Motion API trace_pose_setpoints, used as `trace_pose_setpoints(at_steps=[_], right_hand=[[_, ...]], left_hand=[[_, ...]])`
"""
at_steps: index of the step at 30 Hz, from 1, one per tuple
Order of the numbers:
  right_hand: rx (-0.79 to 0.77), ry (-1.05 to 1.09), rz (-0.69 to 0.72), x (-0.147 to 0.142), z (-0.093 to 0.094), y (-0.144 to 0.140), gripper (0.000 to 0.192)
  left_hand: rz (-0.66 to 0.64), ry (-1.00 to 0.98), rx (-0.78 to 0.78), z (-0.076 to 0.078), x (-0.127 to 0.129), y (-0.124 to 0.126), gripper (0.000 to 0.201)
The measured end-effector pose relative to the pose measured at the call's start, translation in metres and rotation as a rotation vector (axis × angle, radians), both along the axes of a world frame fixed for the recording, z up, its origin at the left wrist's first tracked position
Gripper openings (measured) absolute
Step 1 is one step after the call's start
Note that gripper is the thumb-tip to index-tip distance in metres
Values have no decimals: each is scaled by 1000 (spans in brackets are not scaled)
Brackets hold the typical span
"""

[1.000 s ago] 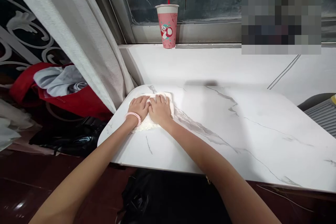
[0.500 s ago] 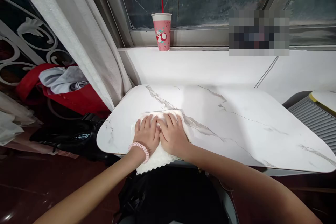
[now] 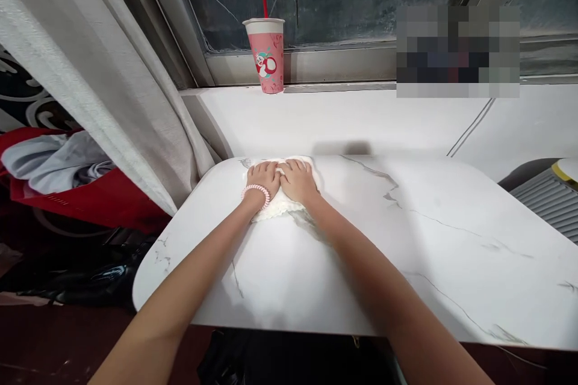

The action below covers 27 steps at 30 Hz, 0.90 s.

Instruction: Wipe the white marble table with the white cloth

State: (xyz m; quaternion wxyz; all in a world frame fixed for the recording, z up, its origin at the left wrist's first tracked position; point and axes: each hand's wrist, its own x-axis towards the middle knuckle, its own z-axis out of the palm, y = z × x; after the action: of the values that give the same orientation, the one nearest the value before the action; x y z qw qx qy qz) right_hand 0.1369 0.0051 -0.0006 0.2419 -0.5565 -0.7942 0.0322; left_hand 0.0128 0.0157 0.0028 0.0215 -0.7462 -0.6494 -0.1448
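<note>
Both hands are flat, side by side, palms down on the cloth: left hand [image 3: 263, 177] with a pink coil band at the wrist, right hand [image 3: 298, 180] right next to it, fingers spread and pressed onto the fabric rather than curled round it, so neither is really gripping, just pushing down. Compared with half a second ago the whole bundle has gone from the near edge of the worktop, where the cloth was hanging off the lip, out to the far edge by the wall, with the arms now stretched nearly straight. A second ago it was up there as well, so this looks like a back-and-forth wiping stroke, now at the far end of a pass along the left part of the surface. The white cloth [image 3: 276, 209] is fluffy, bunched and mostly hidden under the hands, only a scalloped fringe showing on the near side; it looks soft and folded over. The marble-look worktop [image 3: 370, 252] is white with grey veins, and I can't tell from here whether it's wet or dry. Further out, a pink cup [image 3: 266, 55] with a red straw stands on the window sill, well apart, a grey curtain [image 3: 90, 84] hangs at left.
</note>
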Motion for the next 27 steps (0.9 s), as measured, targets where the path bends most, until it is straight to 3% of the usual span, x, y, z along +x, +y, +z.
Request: trace_pose_setpoints(at_steps=[7,13,20,27], right_hand=[[-33,76,-69,13,0,51,38],[-14,87,-110,17,-2,64,36],[-6,69,-126,21,-1,45,37],[34,49,-87,35,-3,-5,36]], left_hand=[[-30,-11,-17,4,18,55,45],[-46,-5,-4,1,23,74,44],[-72,-20,38,-4,24,59,46],[-49,-36,20,-4,38,6,45]])
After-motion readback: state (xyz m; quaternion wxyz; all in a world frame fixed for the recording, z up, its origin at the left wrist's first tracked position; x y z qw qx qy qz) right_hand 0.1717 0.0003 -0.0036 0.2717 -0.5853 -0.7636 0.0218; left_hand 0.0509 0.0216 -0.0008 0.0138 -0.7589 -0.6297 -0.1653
